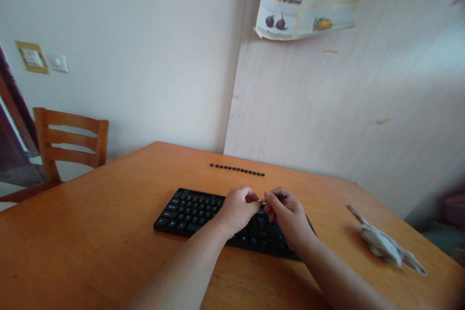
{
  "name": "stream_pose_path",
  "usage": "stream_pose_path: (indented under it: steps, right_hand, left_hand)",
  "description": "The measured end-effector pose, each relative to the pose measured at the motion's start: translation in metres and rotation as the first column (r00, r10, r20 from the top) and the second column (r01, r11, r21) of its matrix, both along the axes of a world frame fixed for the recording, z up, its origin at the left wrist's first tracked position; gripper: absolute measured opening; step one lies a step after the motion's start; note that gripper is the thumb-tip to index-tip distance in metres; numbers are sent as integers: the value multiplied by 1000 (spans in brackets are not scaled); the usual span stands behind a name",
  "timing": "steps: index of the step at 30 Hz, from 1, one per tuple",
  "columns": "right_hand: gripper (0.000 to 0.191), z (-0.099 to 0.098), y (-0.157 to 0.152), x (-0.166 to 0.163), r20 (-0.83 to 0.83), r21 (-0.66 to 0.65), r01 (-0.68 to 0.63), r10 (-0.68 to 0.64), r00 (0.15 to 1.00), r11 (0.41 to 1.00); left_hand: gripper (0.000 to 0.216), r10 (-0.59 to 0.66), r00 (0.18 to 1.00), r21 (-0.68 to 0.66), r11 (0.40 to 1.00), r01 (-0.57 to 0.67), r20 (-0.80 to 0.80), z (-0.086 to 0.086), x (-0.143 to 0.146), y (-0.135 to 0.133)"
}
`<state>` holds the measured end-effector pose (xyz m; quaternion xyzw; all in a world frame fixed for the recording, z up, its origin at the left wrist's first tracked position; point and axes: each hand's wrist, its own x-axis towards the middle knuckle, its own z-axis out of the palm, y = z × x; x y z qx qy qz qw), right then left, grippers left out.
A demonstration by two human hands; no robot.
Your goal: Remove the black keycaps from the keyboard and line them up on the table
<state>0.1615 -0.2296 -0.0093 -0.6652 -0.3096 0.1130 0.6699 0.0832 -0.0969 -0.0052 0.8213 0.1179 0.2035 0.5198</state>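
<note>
A black keyboard lies on the wooden table, partly covered by both hands and forearms. My left hand is over its middle, thumb and fingertips pinched together; whatever is between them is too small to make out. Close beside it, my right hand grips a thin dark stick-like tool, whose narrow tip points toward the left fingertips. Behind the keyboard, several small black keycaps form a neat row.
The wooden table meets the wall at the back. On the right lies a crumpled greyish cloth with a slim handle-like piece at its far end. A wooden chair stands left, and fruit paintings hang on the wall.
</note>
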Motion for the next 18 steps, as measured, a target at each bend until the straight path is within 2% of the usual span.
stream_pose_path:
  steps: [4, 6, 8, 11, 14, 18]
  right_hand:
    - [38, 4, 0, 0, 36, 28, 68, -69, 997, 997]
    - [41, 6, 0, 2, 126, -9, 84, -82, 989, 996]
    - [37, 7, -2, 7, 292, -104, 71, -38, 956, 992]
    - [26, 9, -6, 13, 525, -274, 62, 95, 846, 960]
    - [21, 12, -10, 15, 605, -391, 88, 184, 775, 916]
    - [19, 19, -13, 13, 671, -477, 154, 245, 700, 865]
  left_hand:
    - [12, 20, 999, -46, 999, -22, -25, 1, -2, 0]
    - [12, 18, 999, -87, 996, -21, -26, 1, -1, 0]
    - [12, 6, 1000, -146, 989, -8, -13, -1, -1, 1]
    - [14, -10, 1000, -212, 977, 10, -2, -2, 1, 2]
    - [15, -18, 1000, -248, 969, 14, -11, -3, 2, 2]
    - [17, -31, 999, -328, 944, 33, 11, -1, 1, 1]
